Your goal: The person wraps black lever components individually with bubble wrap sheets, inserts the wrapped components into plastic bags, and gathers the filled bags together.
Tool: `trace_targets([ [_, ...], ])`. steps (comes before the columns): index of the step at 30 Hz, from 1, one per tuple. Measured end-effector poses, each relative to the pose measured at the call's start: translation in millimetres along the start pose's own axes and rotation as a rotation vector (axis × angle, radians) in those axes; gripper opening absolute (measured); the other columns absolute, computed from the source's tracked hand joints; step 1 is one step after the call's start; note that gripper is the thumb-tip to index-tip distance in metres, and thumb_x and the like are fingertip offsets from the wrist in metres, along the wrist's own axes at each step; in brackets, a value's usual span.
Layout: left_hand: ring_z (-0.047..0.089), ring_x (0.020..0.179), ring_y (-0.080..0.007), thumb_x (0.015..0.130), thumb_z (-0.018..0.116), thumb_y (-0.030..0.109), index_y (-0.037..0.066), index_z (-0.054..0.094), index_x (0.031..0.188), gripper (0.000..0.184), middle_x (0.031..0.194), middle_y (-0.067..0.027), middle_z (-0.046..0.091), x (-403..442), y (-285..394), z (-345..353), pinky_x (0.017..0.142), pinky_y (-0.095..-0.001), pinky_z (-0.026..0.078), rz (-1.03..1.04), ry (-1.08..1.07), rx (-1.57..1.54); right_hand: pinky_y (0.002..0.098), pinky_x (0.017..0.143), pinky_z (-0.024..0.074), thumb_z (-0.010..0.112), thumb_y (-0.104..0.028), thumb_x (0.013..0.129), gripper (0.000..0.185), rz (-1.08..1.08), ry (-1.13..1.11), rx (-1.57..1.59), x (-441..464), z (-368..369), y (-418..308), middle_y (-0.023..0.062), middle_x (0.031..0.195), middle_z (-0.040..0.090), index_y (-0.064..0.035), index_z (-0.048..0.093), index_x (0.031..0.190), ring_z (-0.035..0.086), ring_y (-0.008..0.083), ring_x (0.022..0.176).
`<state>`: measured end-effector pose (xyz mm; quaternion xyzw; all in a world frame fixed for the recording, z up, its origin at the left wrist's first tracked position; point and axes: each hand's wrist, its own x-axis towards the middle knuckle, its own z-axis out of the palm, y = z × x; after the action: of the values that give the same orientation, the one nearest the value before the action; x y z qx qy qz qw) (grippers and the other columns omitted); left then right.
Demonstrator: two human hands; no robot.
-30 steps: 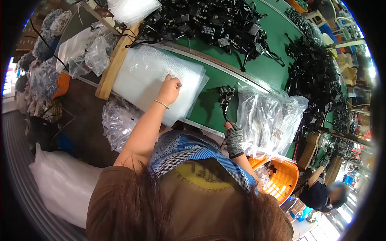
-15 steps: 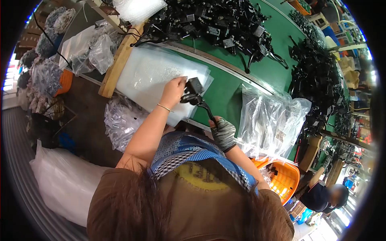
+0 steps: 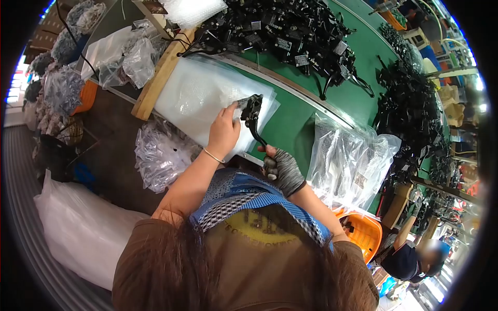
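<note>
A black brake lever assembly [image 3: 252,111] is held between my two hands, over a stack of clear plastic bags [image 3: 194,93]. My bare left hand [image 3: 224,132], with a bangle at the wrist, pinches the body end at its left side. On my right hand [image 3: 282,168] is a grey striped glove with bare fingertips. Its fingers are closed round the tip of the lever arm. The assembly is tilted, body end away from me and lever tip toward me. My left fingers partly hide its left end.
A large heap of black lever assemblies [image 3: 280,41] lies beyond a metal rail [image 3: 295,85]. Filled clear bags [image 3: 353,160] sit at right, above an orange basket [image 3: 365,236]. A wooden bar [image 3: 163,78] borders the bag stack. Another person [image 3: 404,256] is at lower right.
The lever assembly has been turned over in my hands, its blocky face giving way to the mechanism side. My right hand has shifted slightly up and left.
</note>
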<state>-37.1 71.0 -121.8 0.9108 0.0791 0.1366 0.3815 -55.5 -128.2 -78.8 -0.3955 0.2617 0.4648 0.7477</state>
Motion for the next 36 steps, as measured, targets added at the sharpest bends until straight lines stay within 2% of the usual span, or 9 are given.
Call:
trace_targets([
  [8, 0.059, 0.074, -0.0306, 0.09, 0.05, 0.019, 0.007, 0.066, 0.098, 0.021, 0.08, -0.0132, 0.061, 24.6, 27.1, -16.8, 0.066, -0.0369, 0.047, 0.018, 0.097, -0.147, 0.0198, 0.047, 0.0389, 0.059, -0.026, 0.088, 0.026, -0.649, 0.354, -0.993, 20.2, -20.4, 32.8, -0.0032, 0.058, 0.047, -0.0027, 0.062, 0.099, 0.042, 0.0047, 0.048],
  [12, 0.052, 0.065, -0.0249, 0.079, 0.058, 0.01, 0.017, 0.068, 0.098, 0.023, 0.068, -0.0032, 0.052, 14.1, 21.2, -19.5, 0.058, -0.0368, 0.045, 0.53, 0.02, 0.193, 0.0217, 0.04, 0.0289, 0.055, -0.03, 0.09, 0.029, -0.194, 0.14, -0.251, -4.0, -5.9, 5.5, -0.004, 0.055, 0.043, -0.003, 0.06, 0.101, 0.037, 0.0062, 0.042],
  [17, 0.056, 0.076, -0.0308, 0.074, 0.054, -0.001, 0.011, 0.041, 0.131, 0.059, 0.083, -0.0117, 0.058, 12.5, -1.0, 15.8, 0.069, -0.0404, 0.047, 0.325, 0.062, 0.113, 0.0186, 0.032, 0.0233, 0.051, -0.029, 0.093, 0.027, -0.026, -0.043, 0.257, -15.1, 8.5, -9.8, -0.0075, 0.051, 0.028, -0.0053, 0.053, 0.105, 0.023, 0.0034, 0.037],
  [24, 0.059, 0.069, -0.0354, 0.084, 0.051, 0.008, 0.002, 0.049, 0.113, 0.03, 0.076, -0.0175, 0.061, 23.6, 14.7, 38.9, 0.064, -0.0422, 0.046, -0.236, 0.115, -0.149, 0.019, 0.03, 0.022, 0.049, -0.029, 0.094, 0.026, -0.122, -0.164, 0.418, -16.0, 20.0, -13.3, -0.0072, 0.051, 0.028, -0.0066, 0.053, 0.105, 0.022, 0.0041, 0.036],
  [26, 0.058, 0.067, -0.032, 0.087, 0.051, 0.015, 0.001, 0.056, 0.097, 0.018, 0.074, -0.017, 0.059, 19.8, -21.7, 75.6, 0.062, -0.0395, 0.045, 0.175, -0.172, 0.166, 0.0193, 0.03, 0.0211, 0.051, -0.031, 0.093, 0.027, -0.099, -0.233, 0.399, -14.0, 20.5, -10.7, -0.0069, 0.051, 0.029, -0.0069, 0.053, 0.105, 0.022, 0.004, 0.036],
  [28, 0.058, 0.065, -0.0228, 0.093, 0.046, 0.021, 0.0, 0.058, 0.092, 0.025, 0.071, -0.012, 0.059, 20.3, 11.6, 64.1, 0.062, -0.0348, 0.046, -0.134, -0.651, -0.413, 0.0232, 0.043, 0.0371, 0.055, -0.027, 0.091, 0.028, -0.484, 0.076, -0.201, 0.4, 5.3, -5.9, -0.0022, 0.059, 0.047, -0.0041, 0.056, 0.106, 0.043, 0.0092, 0.045],
  [30, 0.056, 0.064, -0.0185, 0.094, 0.043, 0.021, 0.0, 0.058, 0.096, 0.026, 0.07, -0.0098, 0.058, 13.9, 11.8, 57.2, 0.062, -0.0332, 0.046, -0.028, -0.494, -0.379, 0.0259, 0.053, 0.0439, 0.056, -0.024, 0.09, 0.028, -0.983, 0.44, -0.835, 20.2, -11.9, 0.5, 0.0027, 0.065, 0.056, -0.0025, 0.058, 0.108, 0.053, 0.0135, 0.054],
  [32, 0.055, 0.063, -0.0166, 0.095, 0.041, 0.021, 0.0, 0.057, 0.1, 0.027, 0.069, -0.0103, 0.058, 14.6, 17.8, 33.9, 0.061, -0.0313, 0.046, -0.298, -0.298, -0.648, 0.0293, 0.064, 0.0466, 0.054, -0.021, 0.09, 0.027, -0.916, 0.629, -0.959, 6.8, -10.8, -10.1, 0.0129, 0.074, 0.062, -0.0016, 0.058, 0.109, 0.058, 0.0161, 0.066],
  [36, 0.059, 0.068, -0.0309, 0.086, 0.047, 0.019, 0.0, 0.06, 0.086, 0.023, 0.073, -0.0189, 0.061, 9.0, 60.0, 18.2, 0.068, -0.0406, 0.048, 0.45, -0.667, 0.161, 0.0314, 0.066, 0.0477, 0.051, -0.014, 0.089, 0.025, -0.918, 0.699, -1.053, 48.0, -53.0, 4.8, 0.0152, 0.081, 0.064, -0.0026, 0.057, 0.111, 0.061, 0.0217, 0.072],
])
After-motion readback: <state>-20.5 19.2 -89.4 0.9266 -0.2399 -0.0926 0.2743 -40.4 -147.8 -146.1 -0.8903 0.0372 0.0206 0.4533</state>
